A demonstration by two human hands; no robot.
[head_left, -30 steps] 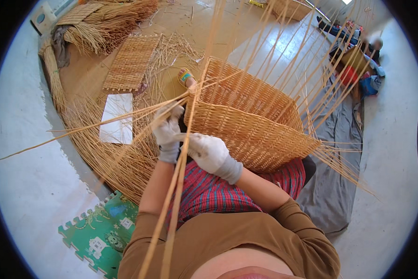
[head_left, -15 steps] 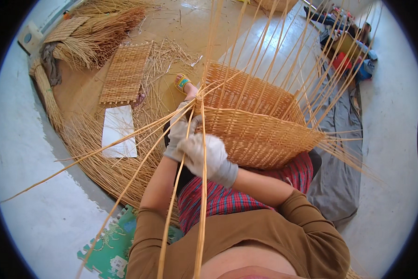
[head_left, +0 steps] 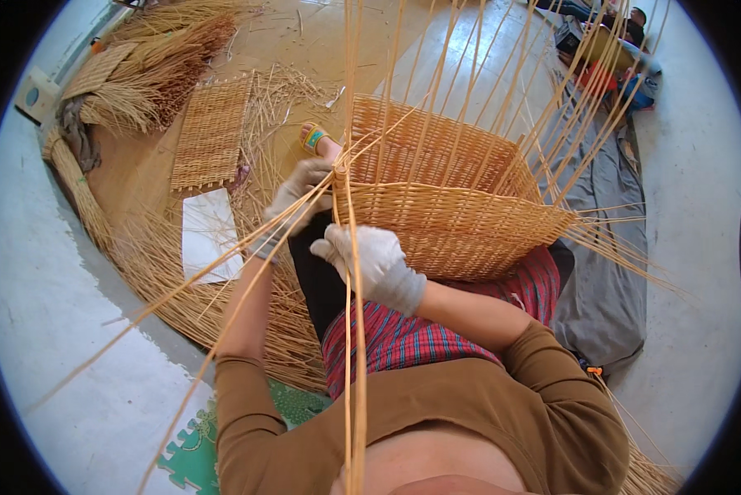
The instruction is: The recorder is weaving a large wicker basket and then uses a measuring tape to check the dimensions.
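Crossing the left hand (head_left: 290, 200), strands (head_left: 238, 250) hide some fingers (head_left: 313, 168); I cannot tell whether it or the right hand (head_left: 376, 252) grips.

honey-tan basket (head_left: 461, 223), red-and-blue plaid cloth (head_left: 412, 334), brown top (head_left: 445, 392), white gloves (head_left: 377, 250), grey cuffs (head_left: 399, 287), green mat (head_left: 195, 458)

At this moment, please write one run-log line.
left hand: beside basket corner | right hand: at long strands | grips: unclear | basket: woven, open-topped
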